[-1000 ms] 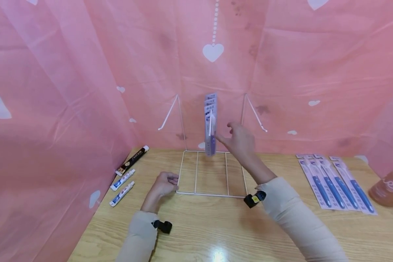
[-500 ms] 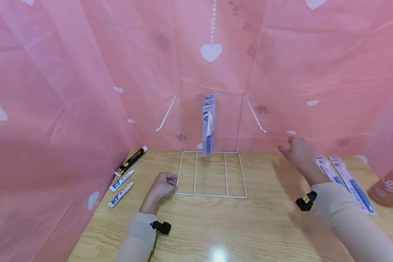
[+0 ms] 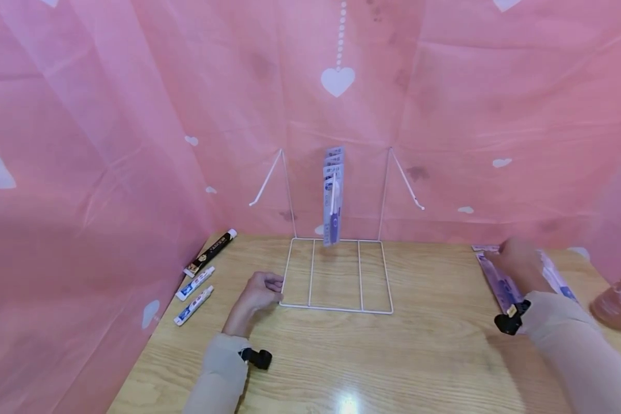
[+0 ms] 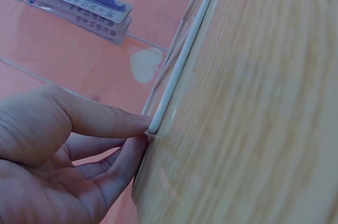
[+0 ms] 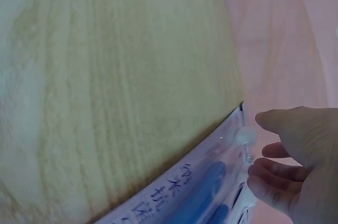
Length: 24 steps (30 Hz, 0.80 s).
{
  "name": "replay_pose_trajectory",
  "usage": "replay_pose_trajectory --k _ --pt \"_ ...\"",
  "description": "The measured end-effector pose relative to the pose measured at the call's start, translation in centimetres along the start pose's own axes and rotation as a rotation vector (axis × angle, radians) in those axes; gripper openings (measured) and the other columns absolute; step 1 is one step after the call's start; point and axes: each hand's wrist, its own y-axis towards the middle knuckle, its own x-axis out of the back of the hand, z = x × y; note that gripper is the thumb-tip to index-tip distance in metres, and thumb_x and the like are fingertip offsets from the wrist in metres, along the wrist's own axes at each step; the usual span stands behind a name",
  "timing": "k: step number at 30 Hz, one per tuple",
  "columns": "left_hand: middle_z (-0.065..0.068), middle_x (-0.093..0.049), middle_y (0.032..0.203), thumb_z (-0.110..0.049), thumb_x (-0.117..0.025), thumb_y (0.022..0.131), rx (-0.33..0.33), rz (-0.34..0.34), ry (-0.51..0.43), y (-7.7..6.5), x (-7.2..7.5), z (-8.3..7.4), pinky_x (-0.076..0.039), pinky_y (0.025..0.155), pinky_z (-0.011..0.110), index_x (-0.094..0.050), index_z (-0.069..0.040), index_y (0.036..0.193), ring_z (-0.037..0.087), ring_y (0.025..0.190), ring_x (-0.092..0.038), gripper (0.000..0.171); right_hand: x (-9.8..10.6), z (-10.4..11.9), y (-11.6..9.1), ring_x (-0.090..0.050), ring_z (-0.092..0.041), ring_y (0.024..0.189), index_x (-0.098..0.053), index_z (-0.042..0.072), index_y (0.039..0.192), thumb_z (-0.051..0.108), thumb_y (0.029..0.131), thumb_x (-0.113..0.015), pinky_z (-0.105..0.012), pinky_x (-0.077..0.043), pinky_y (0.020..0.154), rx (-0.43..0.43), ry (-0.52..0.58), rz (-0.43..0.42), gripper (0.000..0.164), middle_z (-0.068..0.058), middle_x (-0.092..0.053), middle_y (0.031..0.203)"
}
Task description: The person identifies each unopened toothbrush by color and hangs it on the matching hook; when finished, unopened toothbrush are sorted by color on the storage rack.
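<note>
My left hand (image 3: pixel 259 290) pinches the front left corner of a white wire display rack (image 3: pixel 336 310) between thumb and fingertips; the left wrist view shows the thumb on the rod's end (image 4: pixel 153 128). Several packaged toothbrushes (image 3: pixel 331 230) with purple handles hang from the rack's middle hook. Far to the right, my right hand (image 3: pixel 520 264) is above several blue-handled toothbrush packs (image 5: pixel 174 192) lying on the table, partly hiding them. Up close, its thumb and fingers are apart, beside the packs' upper end, with nothing gripped.
Two bare side hooks (image 3: pixel 265 179) stick out from the rack. At the table's left edge lie a black toothpaste tube (image 3: pixel 210 253) and two small white-and-blue tubes (image 3: pixel 194 283). A brownish translucent container (image 3: pixel 618 302) stands at the far right. Pink curtain (image 3: pixel 445 115) hangs behind and at the sides.
My right hand has moved from beside the hanging toothbrushes rightward and down to the packs on the table. My left hand has stayed at the rack's corner.
</note>
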Motion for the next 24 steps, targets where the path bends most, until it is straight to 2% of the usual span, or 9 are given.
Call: replay_pose_trajectory --k 4,7,14,22,24 --pt "0.011 -0.067 0.090 0.017 -0.072 0.071 -0.001 0.001 -0.023 0.1 0.1 0.0 -0.055 0.075 0.030 -0.068 0.011 0.108 0.020 0.081 -0.062 0.038 -0.8 -0.4 0.3 -0.037 -0.015 0.046 -0.040 0.013 0.057 0.029 0.089 -0.060 -0.030 -0.031 0.043 -0.020 0.009 0.024 0.040 0.004 -0.033 0.053" --pt "0.013 -0.066 0.091 0.018 -0.072 0.070 0.003 0.009 -0.047 0.0 0.0 0.1 -0.055 0.074 0.030 -0.067 0.012 0.108 0.021 0.081 -0.062 0.039 -1.2 -0.6 0.5 -0.037 -0.014 0.045 -0.037 0.016 0.054 0.026 0.085 -0.058 -0.029 -0.030 0.041 -0.012 -0.025 0.009 0.039 0.006 -0.033 0.051" --pt "0.013 -0.065 0.093 0.017 -0.071 0.071 0.007 0.012 -0.049 0.0 0.0 0.0 -0.054 0.074 0.030 -0.067 0.010 0.110 0.021 0.083 -0.061 0.040 -1.3 -0.8 0.4 -0.042 -0.017 0.046 -0.038 0.015 0.054 0.021 0.085 -0.053 -0.030 -0.032 0.041 0.007 -0.042 -0.001 0.034 0.003 -0.039 0.051" --pt "0.012 -0.064 0.092 0.016 -0.071 0.071 0.019 0.013 -0.042 -0.1 -0.1 0.0 -0.054 0.076 0.031 -0.067 0.010 0.111 0.021 0.084 -0.060 0.040 -0.4 1.4 -0.4 -0.034 -0.013 0.042 -0.037 0.015 0.052 0.014 0.082 -0.053 -0.027 -0.027 0.042 0.058 -0.015 -0.053 0.034 0.006 -0.031 0.049" --pt "0.012 -0.064 0.093 0.016 -0.072 0.071 0.014 0.011 -0.028 -0.1 0.0 0.0 -0.054 0.076 0.032 -0.067 0.010 0.111 0.022 0.084 -0.060 0.041 0.1 2.4 -0.7 -0.036 -0.013 0.043 -0.043 0.009 0.051 0.015 0.084 -0.055 -0.028 -0.028 0.041 0.091 -0.004 -0.087 0.035 0.006 -0.036 0.048"
